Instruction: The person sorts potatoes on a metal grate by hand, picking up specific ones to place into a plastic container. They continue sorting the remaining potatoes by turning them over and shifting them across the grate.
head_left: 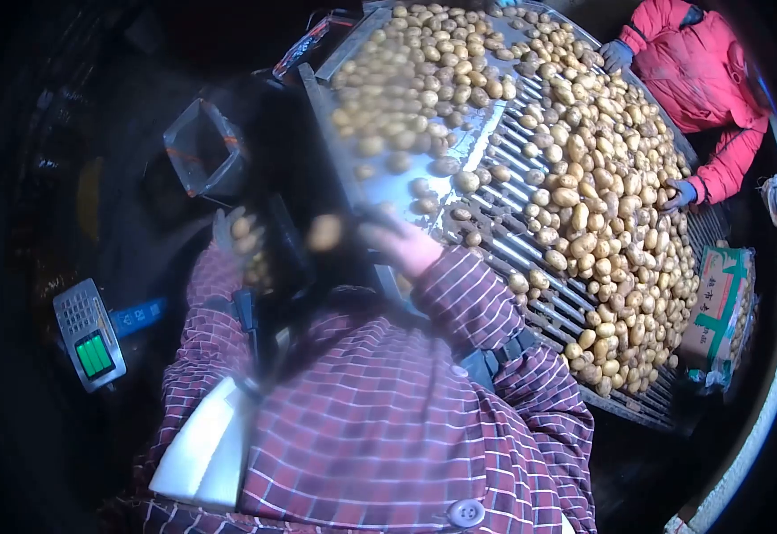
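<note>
My left hand [224,231], in a pale glove, is at the left with its fingers stretched upward beside several potatoes [244,233]. More potatoes show dimly just below these, and what holds them is too dark to make out. My right hand [399,242] is at the near left edge of the sorting table [346,165], its dark-covered fingers smeared by motion. Between my two hands is a blurred single potato [324,232], apart from both as far as I can see. Many potatoes [584,196] lie heaped on the slatted part of the table.
Across the table, a person in a red jacket [687,71] has gloved hands on the potatoes. A printed cardboard box [713,303] is at the right. On the left are a scale display [91,336] and a clear open bag or frame [200,151].
</note>
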Motion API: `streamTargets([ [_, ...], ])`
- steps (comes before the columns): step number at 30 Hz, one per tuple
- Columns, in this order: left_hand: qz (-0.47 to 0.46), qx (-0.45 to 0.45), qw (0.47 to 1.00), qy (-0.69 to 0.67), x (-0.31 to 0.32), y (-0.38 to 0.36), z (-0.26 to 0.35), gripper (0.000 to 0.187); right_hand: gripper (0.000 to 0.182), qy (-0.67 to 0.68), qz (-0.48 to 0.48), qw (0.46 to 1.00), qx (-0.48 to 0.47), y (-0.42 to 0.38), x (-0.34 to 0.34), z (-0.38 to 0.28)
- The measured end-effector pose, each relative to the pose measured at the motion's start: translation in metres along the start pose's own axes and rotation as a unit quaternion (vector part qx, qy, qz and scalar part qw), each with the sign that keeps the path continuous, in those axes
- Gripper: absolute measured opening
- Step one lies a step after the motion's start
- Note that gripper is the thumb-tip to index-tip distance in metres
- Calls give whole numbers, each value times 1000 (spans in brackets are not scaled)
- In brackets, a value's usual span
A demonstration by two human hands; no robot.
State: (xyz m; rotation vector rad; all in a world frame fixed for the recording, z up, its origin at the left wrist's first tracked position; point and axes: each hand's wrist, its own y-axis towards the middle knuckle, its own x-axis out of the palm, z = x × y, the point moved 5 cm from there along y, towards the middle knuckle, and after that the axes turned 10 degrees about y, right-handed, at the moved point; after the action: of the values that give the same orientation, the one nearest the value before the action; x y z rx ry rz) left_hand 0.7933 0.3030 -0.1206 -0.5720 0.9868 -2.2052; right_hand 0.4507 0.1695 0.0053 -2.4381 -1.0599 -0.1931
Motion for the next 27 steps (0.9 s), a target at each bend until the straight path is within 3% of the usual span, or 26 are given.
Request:
streamTargets([
  [2,-31,112,973,201,-65,68,-37,57,53,-3,-30,1000,-3,-6,-9,8],
  [3,-31,171,941,290,-95,100,-54,56,51,24,12,999,43,-15,-27,9],
  [5,18,104,953,285,-72,109,-48,50,47,85,98,984,126,-45,-65,11],
  [6,64,169,921,345,-63,124,-38,46,42,-159,69,985,13,-60,-87,20],
  [7,112,236,879,400,-52,134,-26,43,39,-403,99,905,-98,-78,-107,27],
  [8,49,285,902,321,23,88,2,42,39,-47,265,958,99,-99,-128,40],
  [9,69,329,874,351,86,55,24,39,39,-346,208,915,6,-121,-142,49],
  [10,8,353,886,301,151,24,36,37,40,-405,232,880,-86,-140,-171,89],
  [11,-30,373,860,346,208,-1,43,34,34,-337,282,897,-53,-159,-168,84],
  [13,-105,460,747,468,304,-18,29,31,25,-182,391,902,-8,-199,-157,70],
  [14,-187,479,674,531,352,-45,22,41,20,-331,365,868,-57,-216,-156,72],
  [15,-160,537,550,620,385,-26,-8,56,19,-117,380,914,-85,-228,-163,94],
  [16,-142,463,491,724,410,-44,-23,70,18,102,377,913,-114,-239,-167,119],
  [17,-149,423,454,770,428,-51,-37,73,18,315,357,867,-144,-249,-167,136],
  [18,-159,382,412,812,443,-54,-53,77,18,364,361,844,-158,-261,-166,142],
  [20,-103,375,391,834,459,-55,-66,73,19,457,365,789,-189,-276,-161,147],
  [22,-50,458,394,795,458,-26,-76,64,22,431,462,755,-175,-291,-157,143],
  [24,-96,453,368,806,457,-26,-66,55,24,369,554,735,-131,-301,-158,139],
  [25,-136,411,333,838,459,-28,-59,51,27,295,575,757,-98,-303,-166,141],
  [27,-140,425,400,800,449,-22,-43,49,32,170,586,792,-35,-299,-181,146],
])
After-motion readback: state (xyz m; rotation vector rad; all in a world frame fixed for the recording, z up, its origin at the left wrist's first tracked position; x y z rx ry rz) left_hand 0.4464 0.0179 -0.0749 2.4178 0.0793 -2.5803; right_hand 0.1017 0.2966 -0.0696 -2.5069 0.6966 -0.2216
